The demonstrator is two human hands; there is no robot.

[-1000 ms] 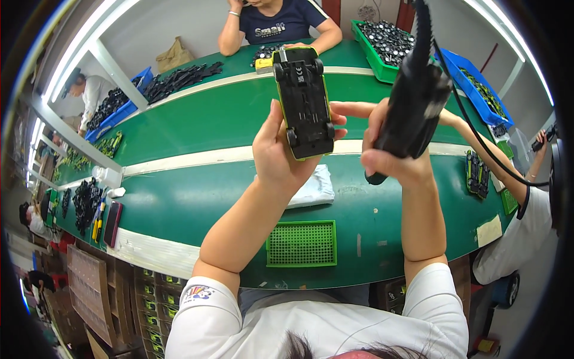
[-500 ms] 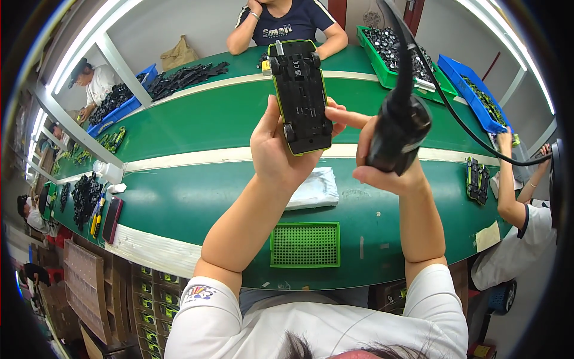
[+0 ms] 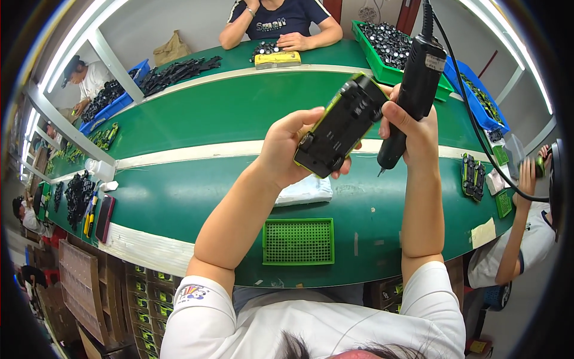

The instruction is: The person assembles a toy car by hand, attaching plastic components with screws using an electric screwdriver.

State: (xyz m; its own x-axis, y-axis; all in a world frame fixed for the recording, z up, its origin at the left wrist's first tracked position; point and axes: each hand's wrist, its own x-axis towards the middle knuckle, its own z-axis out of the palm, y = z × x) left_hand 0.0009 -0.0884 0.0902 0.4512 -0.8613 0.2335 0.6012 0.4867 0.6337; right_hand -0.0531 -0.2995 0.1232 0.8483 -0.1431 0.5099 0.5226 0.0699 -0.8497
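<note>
My left hand (image 3: 287,146) grips a toy car (image 3: 342,124) with a yellow-green body, turned so its black underside faces me, tilted up to the right. My right hand (image 3: 412,128) holds a black electric screwdriver (image 3: 414,81) upright, its cable running up and off to the right; the bit points down beside the car's right end, and my right fingers touch the car's upper end. Both are held above the green workbench (image 3: 197,119). Below them lie a white folded cloth (image 3: 306,191) and a green perforated screw tray (image 3: 298,241).
A person across the bench sits by a yellow toy part (image 3: 278,59). Green bin (image 3: 388,42) and blue bin (image 3: 478,99) of black parts stand at back right. Two black chassis (image 3: 472,175) lie at right, near another person's hand. Dark parts (image 3: 78,194) pile at left.
The car has tilted from upright to a slant toward the right, and my hands have shifted right. The screwdriver now stands more upright with its tip beside the car.
</note>
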